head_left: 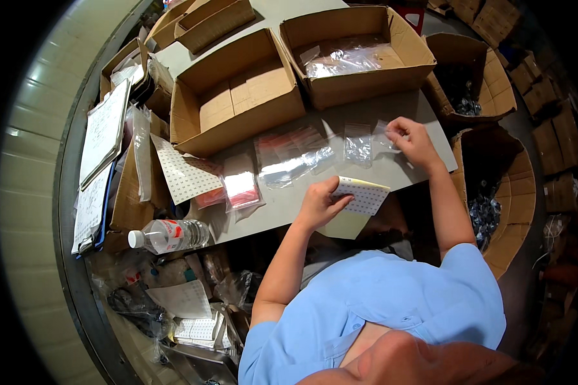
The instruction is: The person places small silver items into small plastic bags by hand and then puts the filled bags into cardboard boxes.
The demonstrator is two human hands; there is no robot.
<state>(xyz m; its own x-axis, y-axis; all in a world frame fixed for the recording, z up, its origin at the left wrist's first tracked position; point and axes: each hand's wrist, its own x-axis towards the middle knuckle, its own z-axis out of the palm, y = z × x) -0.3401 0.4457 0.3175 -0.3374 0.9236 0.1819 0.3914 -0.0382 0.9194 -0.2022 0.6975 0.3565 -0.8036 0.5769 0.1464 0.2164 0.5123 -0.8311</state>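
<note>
One bottle (176,235) sits at the grey table's (282,208) near-left corner, two large open boxes (247,122) behind. Your left hand (321,204) pinches printed paper (365,196), sheets uncountable, over the near edge; farther in, one clear bag (358,153) lies left of your right hand (413,142), fingers nearly closed, hold unclear. Two cartons (519,192) stand off the right edge, stacked cardboard (551,144) beyond.

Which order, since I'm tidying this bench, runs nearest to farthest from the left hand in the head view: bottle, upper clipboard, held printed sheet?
1. Printed sheet: held in the left hand.
2. Bottle: to the hand's left.
3. Upper clipboard: farther left and forward.
</note>
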